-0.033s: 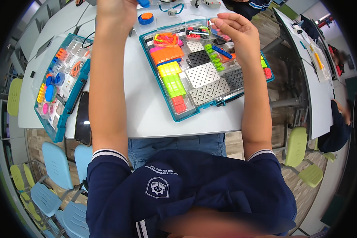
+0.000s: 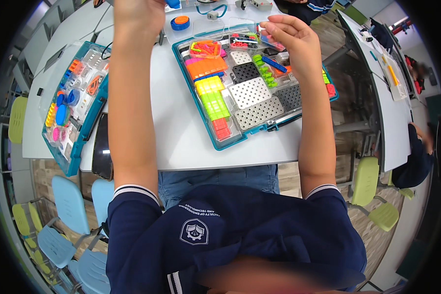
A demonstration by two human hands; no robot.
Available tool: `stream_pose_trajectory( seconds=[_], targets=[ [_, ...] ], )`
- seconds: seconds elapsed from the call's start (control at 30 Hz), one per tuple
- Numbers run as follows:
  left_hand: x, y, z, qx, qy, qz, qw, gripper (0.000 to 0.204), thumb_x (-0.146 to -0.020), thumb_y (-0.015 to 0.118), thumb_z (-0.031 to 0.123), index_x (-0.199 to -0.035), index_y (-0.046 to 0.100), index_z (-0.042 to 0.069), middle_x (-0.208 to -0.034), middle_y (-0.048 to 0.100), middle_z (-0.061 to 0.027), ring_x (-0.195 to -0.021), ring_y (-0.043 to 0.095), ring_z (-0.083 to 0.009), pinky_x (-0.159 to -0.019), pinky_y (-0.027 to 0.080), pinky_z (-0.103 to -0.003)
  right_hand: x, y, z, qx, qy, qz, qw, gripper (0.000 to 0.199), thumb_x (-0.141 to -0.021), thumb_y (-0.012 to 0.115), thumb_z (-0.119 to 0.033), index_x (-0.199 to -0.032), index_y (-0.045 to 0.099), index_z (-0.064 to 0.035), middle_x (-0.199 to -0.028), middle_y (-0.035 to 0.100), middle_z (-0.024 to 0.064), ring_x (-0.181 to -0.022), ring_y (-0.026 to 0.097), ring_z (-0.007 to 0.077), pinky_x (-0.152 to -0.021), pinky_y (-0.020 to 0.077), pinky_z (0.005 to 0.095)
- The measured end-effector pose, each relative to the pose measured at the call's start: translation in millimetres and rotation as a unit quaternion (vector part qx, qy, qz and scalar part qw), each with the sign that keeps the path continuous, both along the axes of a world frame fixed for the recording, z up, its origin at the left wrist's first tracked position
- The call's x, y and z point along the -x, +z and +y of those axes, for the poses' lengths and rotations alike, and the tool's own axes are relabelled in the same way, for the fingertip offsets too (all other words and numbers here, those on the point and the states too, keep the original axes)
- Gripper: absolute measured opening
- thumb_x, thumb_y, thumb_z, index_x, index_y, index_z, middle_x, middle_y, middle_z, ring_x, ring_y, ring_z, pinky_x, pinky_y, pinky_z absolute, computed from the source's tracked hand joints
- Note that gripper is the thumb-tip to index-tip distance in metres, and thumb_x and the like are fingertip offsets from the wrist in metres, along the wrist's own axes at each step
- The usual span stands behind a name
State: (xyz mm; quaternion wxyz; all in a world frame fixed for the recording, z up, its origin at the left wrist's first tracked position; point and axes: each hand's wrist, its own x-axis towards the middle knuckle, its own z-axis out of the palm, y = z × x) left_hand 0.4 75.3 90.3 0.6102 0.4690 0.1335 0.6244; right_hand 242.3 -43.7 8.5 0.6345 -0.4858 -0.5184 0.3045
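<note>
My left hand [image 2: 139, 17] is at the upper edge, where the frame cuts off its fingers. Next to it, partly cut off, is a small blue piece [image 2: 173, 3] that shifts along with the hand. My right hand [image 2: 294, 36] hovers over the far right of a teal-edged case [image 2: 220, 143], fingers loosely bent and apart. Nothing clearly shows in its grasp; its fingertips are near a clear plastic box [image 2: 273, 44] of small pink and blue parts. Inside the case are orange blocks [image 2: 208, 69], yellow-green blocks [image 2: 212, 98], perforated grey plates [image 2: 250, 93] and a blue beam [image 2: 274, 64].
A second teal case [image 2: 76, 159] of parts lies at left, beside a black phone-like slab [image 2: 103, 147]. An orange-and-blue round piece [image 2: 181, 22] and a grey module with a blue cable [image 2: 212, 15] lie beyond the main case. Blue chairs [image 2: 71, 203] stand at lower left.
My left hand has shifted slightly to the left, and the blue piece has moved with it. My right hand has barely moved.
</note>
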Motion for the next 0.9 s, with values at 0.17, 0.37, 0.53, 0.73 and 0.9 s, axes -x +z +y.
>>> stream_pose_trajectory(
  seconds=[0.17, 0.37, 0.53, 0.73, 0.9],
  targets=[
    [16.8, 15.0, -6.7, -0.059, 0.021, -0.012, 0.998, 0.029, -0.101, 0.062, 0.036, -0.098, 0.055, 0.008, -0.065, 0.044, 0.0053, -0.051, 0.042, -0.0052, -0.043, 0.033, -0.02, -34.0, 10.8, 57.1, 0.002, 0.003, -0.105, 0.994, 0.031, -0.089, 0.078, -0.014, -0.112, 0.067, 0.0042, -0.097, 0.075, 0.0119, -0.085, 0.072, 0.0145, -0.074, 0.0558, 0.0269],
    [17.4, 14.4, -8.1, -0.114, 0.058, 0.145, 0.981, 0.026, -0.1, 0.065, 0.032, -0.091, 0.06, 0.008, -0.065, 0.049, 0.0064, -0.048, 0.041, -0.0023, -0.041, 0.03, -0.019, -68.8, -14.9, 155.3, 0.081, -0.093, -0.207, 0.971, 0.022, -0.073, 0.082, -0.005, -0.092, 0.075, 0.0043, -0.074, 0.074, 0.0105, -0.063, 0.07, 0.0152, -0.058, 0.054, 0.0273],
    [15.4, 8.6, 2.0, -0.112, -0.013, 0.167, 0.979, 0.023, -0.099, 0.068, 0.027, -0.086, 0.058, 0.011, -0.062, 0.046, 0.0089, -0.043, 0.035, 0.0, -0.039, 0.025, -0.019, -75.6, -42.0, 189.7, 0.119, -0.155, -0.307, 0.932, 0.016, -0.069, 0.081, -0.009, -0.082, 0.077, -0.0001, -0.07, 0.074, 0.0101, -0.06, 0.071, 0.0156, -0.06, 0.0565, 0.0297],
    [9.9, 2.8, 5.5, -0.093, -0.001, 0.217, 0.972, 0.023, -0.099, 0.068, 0.027, -0.087, 0.058, 0.011, -0.062, 0.044, 0.0095, -0.045, 0.035, 0.0004, -0.039, 0.024, -0.019, -77.2, -45.3, 195.4, 0.149, -0.147, -0.413, 0.886, 0.013, -0.072, 0.082, -0.015, -0.079, 0.078, -0.0046, -0.069, 0.074, 0.0088, -0.062, 0.071, 0.0168, -0.064, 0.0569, 0.0323],
    [4.1, -9.2, 22.8, -0.068, 0.024, 0.246, 0.967, 0.021, -0.104, 0.06, 0.027, -0.095, 0.056, 0.008, -0.071, 0.047, 0.006, -0.054, 0.039, -0.0021, -0.047, 0.032, -0.02, -51.7, 3.8, 172.3, 0.106, -0.1, -0.405, 0.902, 0.029, -0.099, 0.063, -0.025, -0.09, 0.075, 0.0008, -0.077, 0.075, 0.0105, -0.064, 0.071, 0.0182, -0.061, 0.0554, 0.0345]
  ],
)
